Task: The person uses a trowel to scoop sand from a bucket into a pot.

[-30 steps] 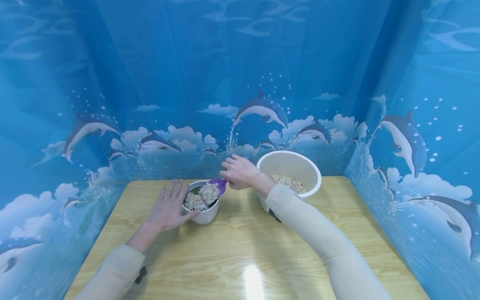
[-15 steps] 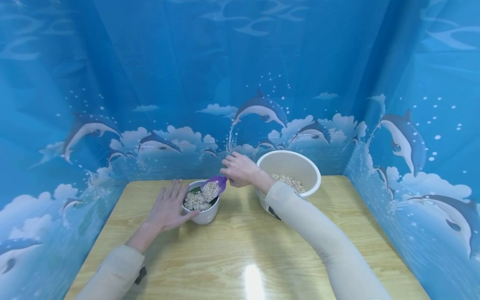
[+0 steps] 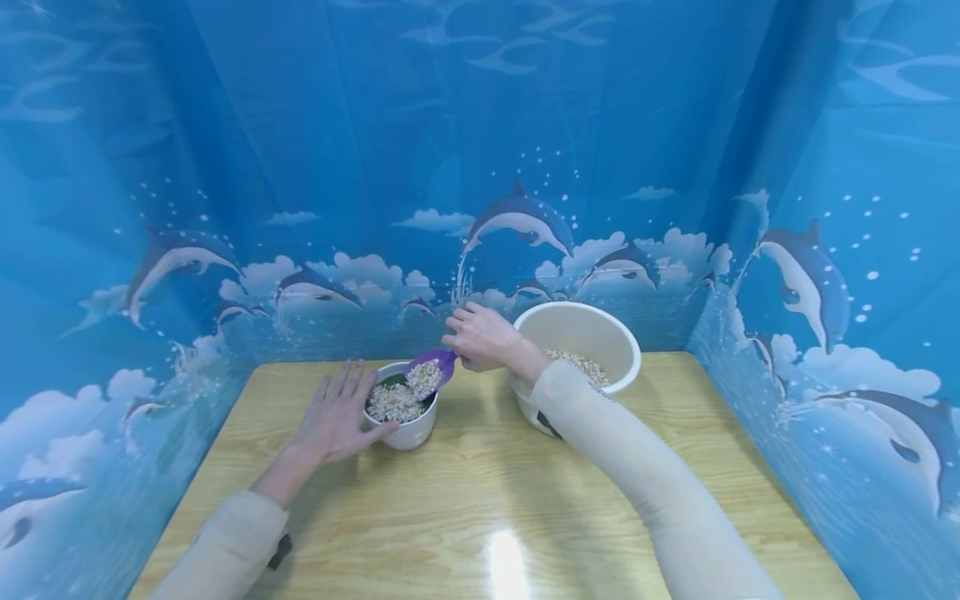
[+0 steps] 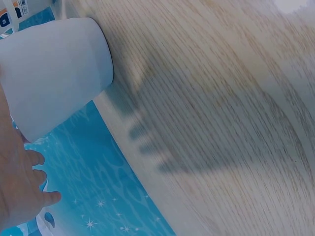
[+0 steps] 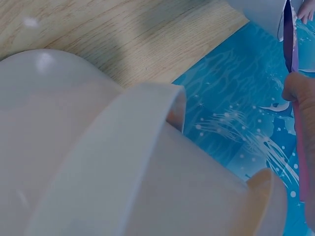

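In the head view, my right hand [image 3: 483, 340] grips a purple scoop [image 3: 446, 363] whose blade carries a heap of pale granules [image 3: 424, 379]. The blade tilts down over the right part of a small white pot [image 3: 411, 437]. Inside that pot lie more pale granules and something dark green. My left hand [image 3: 336, 418] lies along the pot's left side, fingers straight, thumb at the front of the rim. The right wrist view shows the scoop's pink handle [image 5: 301, 152] under my thumb. In the left wrist view, the pot's side [image 4: 59, 73] leans across the upper left.
A larger white bucket [image 3: 634, 367] partly filled with the same granules stands right of the pot, under my right forearm. The wooden table [image 3: 450, 517] ends at blue dolphin-print sheeting [image 3: 360, 167] at the back and sides.
The scoop has drawn back slightly, up and to the right, and its heap looks a little smaller. My left hand has stayed beside the pot.
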Demonstrator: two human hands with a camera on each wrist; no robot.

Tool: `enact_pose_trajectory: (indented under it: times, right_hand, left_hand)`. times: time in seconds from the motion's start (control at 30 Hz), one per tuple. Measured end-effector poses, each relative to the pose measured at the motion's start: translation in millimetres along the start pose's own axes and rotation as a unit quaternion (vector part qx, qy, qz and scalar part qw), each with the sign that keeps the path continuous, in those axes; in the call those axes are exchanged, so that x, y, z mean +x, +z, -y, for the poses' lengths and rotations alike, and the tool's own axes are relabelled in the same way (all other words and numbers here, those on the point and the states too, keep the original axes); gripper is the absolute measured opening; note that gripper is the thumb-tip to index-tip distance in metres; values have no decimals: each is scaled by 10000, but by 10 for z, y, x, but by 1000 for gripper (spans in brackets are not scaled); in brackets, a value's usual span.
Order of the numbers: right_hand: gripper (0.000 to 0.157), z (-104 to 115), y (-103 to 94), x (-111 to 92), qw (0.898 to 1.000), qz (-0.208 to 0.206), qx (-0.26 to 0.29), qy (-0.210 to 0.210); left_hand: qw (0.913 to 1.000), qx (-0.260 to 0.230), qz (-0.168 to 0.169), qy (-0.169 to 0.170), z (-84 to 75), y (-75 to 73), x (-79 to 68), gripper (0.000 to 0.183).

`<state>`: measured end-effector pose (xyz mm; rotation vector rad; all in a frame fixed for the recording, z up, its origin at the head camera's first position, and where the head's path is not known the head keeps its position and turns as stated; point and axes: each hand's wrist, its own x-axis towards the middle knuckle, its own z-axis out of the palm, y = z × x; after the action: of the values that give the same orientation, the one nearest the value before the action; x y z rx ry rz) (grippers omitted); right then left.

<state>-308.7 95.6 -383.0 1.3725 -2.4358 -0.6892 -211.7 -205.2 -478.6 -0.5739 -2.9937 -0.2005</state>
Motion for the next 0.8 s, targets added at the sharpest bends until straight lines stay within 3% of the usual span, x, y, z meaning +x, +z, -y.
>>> enact_pose_trajectory:
  times: [0.8]
  right_hand:
    - [39, -38, -68, 26, 9998, 164, -146, -15]
  left_hand:
    - [10000, 21, 0, -6, -8, -10, 0, 109]
